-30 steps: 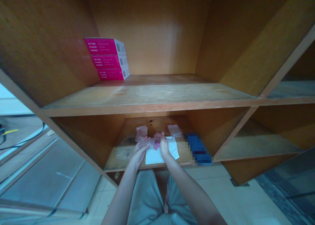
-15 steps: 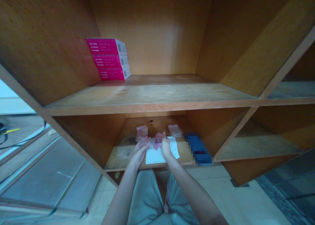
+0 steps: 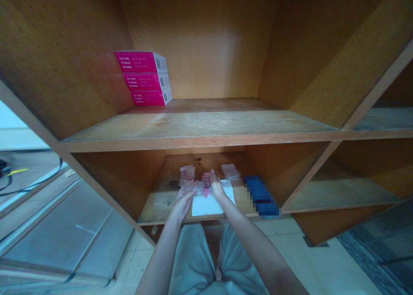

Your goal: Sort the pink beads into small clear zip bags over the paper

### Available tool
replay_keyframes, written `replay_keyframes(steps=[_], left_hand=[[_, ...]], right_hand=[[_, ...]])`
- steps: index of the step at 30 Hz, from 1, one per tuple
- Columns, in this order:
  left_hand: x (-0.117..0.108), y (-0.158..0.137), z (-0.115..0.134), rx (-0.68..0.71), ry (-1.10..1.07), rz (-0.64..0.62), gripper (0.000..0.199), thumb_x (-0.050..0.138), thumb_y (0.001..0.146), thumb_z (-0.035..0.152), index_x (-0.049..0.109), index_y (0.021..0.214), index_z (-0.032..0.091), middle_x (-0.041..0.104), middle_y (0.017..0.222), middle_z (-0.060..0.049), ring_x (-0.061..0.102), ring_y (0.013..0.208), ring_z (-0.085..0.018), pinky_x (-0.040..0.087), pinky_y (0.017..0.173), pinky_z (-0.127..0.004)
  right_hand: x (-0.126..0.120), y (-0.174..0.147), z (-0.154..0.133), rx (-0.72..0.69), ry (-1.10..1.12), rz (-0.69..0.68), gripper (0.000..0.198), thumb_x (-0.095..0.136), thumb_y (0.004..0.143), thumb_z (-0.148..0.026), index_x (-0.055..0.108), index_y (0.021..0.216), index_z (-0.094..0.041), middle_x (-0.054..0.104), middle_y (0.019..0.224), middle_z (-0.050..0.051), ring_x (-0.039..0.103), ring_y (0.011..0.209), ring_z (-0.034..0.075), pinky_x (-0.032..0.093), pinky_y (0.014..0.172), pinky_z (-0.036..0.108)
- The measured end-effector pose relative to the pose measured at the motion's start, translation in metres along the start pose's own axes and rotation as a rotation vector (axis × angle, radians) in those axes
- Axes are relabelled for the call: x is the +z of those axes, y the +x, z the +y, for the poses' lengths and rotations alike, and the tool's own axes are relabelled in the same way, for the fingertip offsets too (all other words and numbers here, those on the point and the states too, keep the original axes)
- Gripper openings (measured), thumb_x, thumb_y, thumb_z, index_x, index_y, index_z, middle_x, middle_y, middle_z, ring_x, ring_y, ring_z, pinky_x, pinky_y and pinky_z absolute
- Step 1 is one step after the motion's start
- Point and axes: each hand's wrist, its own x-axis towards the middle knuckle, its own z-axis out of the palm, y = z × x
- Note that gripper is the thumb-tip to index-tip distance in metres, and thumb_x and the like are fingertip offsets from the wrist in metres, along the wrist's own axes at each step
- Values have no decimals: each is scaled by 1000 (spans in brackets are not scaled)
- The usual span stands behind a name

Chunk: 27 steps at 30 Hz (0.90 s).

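Observation:
On the lower shelf, pink beads (image 3: pixel 206 191) lie in a small heap at the far part of a white sheet (image 3: pixel 206 207). My left hand (image 3: pixel 186 195) is at the left edge of the sheet, its fingers closed on a small clear plastic bag (image 3: pixel 199 188) next to the beads. My right hand (image 3: pixel 214 184) hovers just behind and to the right of the heap, fingers stretched out and thumb raised, with nothing visible in it. Behind my left hand lies another clear bag (image 3: pixel 187 173) with some pink in it. A further clear bag (image 3: pixel 230 172) rests behind the right hand.
A pixelated dark blue object (image 3: pixel 261 196) lies at the right of the lower shelf. Three stacked pink boxes (image 3: pixel 145 78) stand on the upper shelf (image 3: pixel 206 123) at left. Wooden partitions (image 3: pixel 309 170) flank the compartment. Glass panels (image 3: pixel 61 230) lean at the left.
My right hand has lifted slightly away from the beads and its fingers have spread, so more of the heap shows. The left hand stays nearly in place.

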Motion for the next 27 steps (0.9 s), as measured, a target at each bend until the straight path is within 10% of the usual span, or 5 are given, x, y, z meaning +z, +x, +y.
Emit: replay_keyframes(steps=[10,14,20,27], left_hand=[[0,-2,1,-12,-33,-14,42,70,61,13,58,101,15,57,118,-11,49,113,-22,37,96,-33],[-2,-3,1,-32,-57,-11,42,68,63,12,57,103,18,57,118,-9,51,110,-20,41,92,-32],[-3,-3,0,-15,-88,15,44,68,62,8,56,103,19,60,112,-7,57,102,-18,46,87,-29],[-1,-5,1,-44,-98,52,43,68,57,2,56,96,16,66,101,-6,61,93,-18,48,85,-29]], right_hand=[[2,-21,-18,-266,-403,-52,13,47,75,-28,55,69,-19,62,70,2,57,69,15,43,67,26],[5,-34,-31,-144,-586,-106,16,49,74,-26,48,59,-19,52,50,-2,50,50,12,38,51,23],[6,-45,-40,148,-265,-319,17,53,72,-34,45,73,-19,48,47,-7,43,36,8,32,37,19],[6,-46,-35,-49,-211,-198,13,56,67,-23,47,76,-19,54,62,-3,52,52,11,40,46,21]])
